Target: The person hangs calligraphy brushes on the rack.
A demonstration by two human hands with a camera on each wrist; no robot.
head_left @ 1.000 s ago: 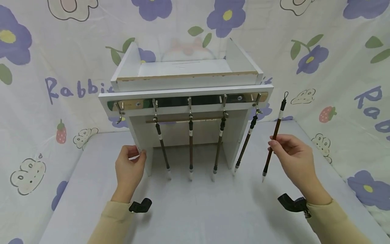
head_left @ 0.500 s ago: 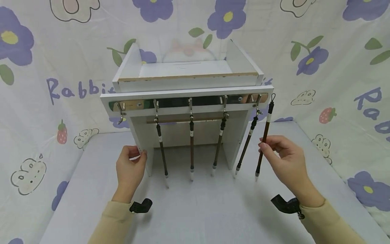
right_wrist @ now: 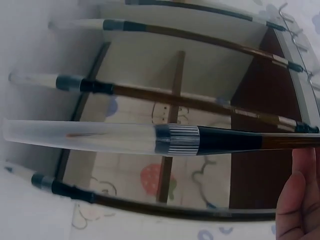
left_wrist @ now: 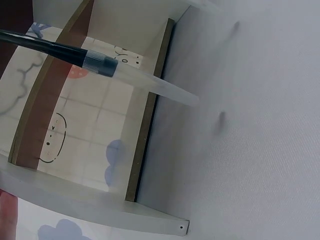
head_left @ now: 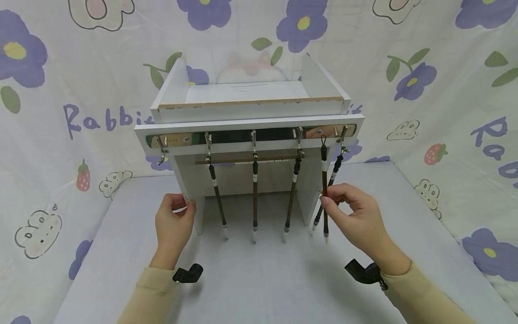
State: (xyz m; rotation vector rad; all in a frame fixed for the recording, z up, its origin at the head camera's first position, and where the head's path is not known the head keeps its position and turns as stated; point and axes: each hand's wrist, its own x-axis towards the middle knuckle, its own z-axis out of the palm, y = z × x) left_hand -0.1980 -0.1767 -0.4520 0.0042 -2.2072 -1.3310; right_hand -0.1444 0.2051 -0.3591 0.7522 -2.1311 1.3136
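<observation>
My right hand (head_left: 360,220) pinches a calligraphy brush (head_left: 324,166) by its brown handle, between thumb and fingers. The brush hangs nearly upright, its cord loop in front of the metal hook strip and its tip down in a clear cap (right_wrist: 80,136). Behind it, partly overlapped, a tilted brush (head_left: 335,167) hangs from the rightmost hook (head_left: 343,135). Several more brushes, such as the middle one (head_left: 255,193), hang from the other hooks; the leftmost hook (head_left: 161,148) carries none. My left hand (head_left: 174,227) grips the left side panel of the white shelf (head_left: 259,106).
The shelf stands on a white-covered table (head_left: 259,283), with a wooden crossbar (left_wrist: 55,75) between its side panels. A patterned cloth (head_left: 445,180) hangs behind and at both sides. The hanging brushes swing close to the right hand's space.
My right hand has moved left with the brush, from beside the shelf to in front of the rightmost hanging brush. The left hand keeps its grip on the panel.
</observation>
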